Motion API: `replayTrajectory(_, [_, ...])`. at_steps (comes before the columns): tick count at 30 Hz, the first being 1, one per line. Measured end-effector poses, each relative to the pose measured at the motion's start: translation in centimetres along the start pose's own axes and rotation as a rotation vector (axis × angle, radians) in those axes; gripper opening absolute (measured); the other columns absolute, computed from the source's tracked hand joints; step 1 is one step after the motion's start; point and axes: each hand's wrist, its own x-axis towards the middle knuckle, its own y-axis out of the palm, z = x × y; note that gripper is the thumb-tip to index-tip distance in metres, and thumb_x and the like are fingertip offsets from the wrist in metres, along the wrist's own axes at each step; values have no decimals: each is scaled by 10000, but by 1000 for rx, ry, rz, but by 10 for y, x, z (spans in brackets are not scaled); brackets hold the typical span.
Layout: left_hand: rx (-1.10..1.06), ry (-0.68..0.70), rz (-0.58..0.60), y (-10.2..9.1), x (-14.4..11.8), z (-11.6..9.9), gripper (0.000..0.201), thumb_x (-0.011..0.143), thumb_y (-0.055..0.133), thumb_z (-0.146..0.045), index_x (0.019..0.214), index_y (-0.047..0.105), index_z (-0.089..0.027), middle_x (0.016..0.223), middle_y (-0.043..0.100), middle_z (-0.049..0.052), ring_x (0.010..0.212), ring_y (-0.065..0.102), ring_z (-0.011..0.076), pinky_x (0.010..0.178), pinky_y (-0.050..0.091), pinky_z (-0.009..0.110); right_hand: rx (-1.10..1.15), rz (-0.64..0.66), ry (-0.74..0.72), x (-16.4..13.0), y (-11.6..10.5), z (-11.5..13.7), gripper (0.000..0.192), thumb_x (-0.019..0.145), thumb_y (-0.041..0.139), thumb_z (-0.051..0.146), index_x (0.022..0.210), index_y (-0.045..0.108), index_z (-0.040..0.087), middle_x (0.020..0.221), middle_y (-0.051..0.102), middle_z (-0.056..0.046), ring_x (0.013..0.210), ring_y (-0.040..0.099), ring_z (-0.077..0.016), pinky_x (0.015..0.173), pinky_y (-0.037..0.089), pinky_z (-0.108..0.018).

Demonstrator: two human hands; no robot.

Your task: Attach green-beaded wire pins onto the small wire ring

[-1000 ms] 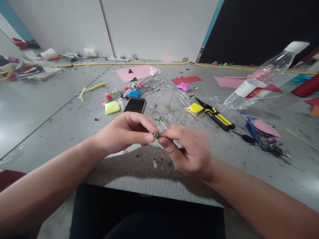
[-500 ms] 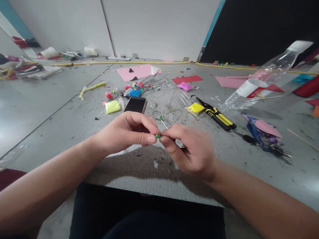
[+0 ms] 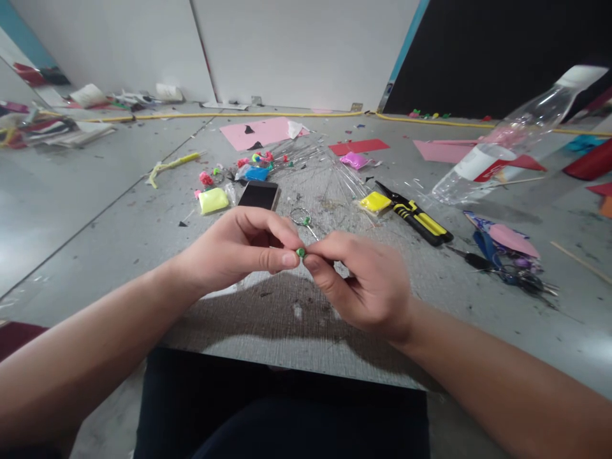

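A small rolled piece of green clay (image 3: 301,252) is between the fingertips of both hands, above the table's front part. My left hand (image 3: 253,245) pinches it between thumb and index finger. From the other side, my right hand (image 3: 356,274) has thumb and index closed at the clay's right edge; whether a thin wire is also between them I cannot tell. Just beyond the fingertips is a metal ring (image 3: 300,217) with a green bit on it and a thin silvery strand leading toward my right hand, which covers its near end. A phone (image 3: 259,196) lies behind my left hand.
Yellow-handled pliers (image 3: 421,223), a yellow clay packet (image 3: 375,203) and keys (image 3: 526,278) lie to the right. A plastic bottle (image 3: 485,162) stands tilted behind them. Pale yellow clay (image 3: 213,201), blue clay (image 3: 257,173), thin wires (image 3: 351,182) and pink paper (image 3: 262,131) are farther back.
Both hands and the green clay sit slightly higher in view, as does the whole scene. The clay has turned a little between the fingertips, and both pinches stay closed.
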Motion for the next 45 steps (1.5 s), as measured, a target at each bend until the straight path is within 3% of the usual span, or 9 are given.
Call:
replayTrajectory(22, [40, -26, -1, -1, 0, 0, 139, 692, 866, -225, 736, 751, -162, 695, 657, 14, 569, 579, 94, 540, 487, 226, -6, 1, 3, -1, 0, 2, 65, 953, 561, 181, 929, 617, 204, 734, 650, -6, 626, 571, -126, 582, 471, -267])
replayTrajectory(33, [1, -35, 38, 1, -1, 0, 93, 715, 844, -150, 769, 773, -175, 748, 707, 25, 664, 634, 104, 608, 522, 203, -80, -23, -27, 0, 0, 2, 59, 951, 577, 196, 911, 620, 199, 673, 615, -1, 588, 535, -126, 550, 448, -263])
replayTrajectory(45, [-51, -24, 60, 5, -1, 3, 97, 730, 844, -217, 781, 778, -167, 719, 697, 30, 604, 598, 95, 584, 512, 218, -158, -58, -44, -1, 0, 4, 94, 946, 578, 193, 856, 602, 185, 643, 589, 13, 557, 505, -107, 528, 416, -245])
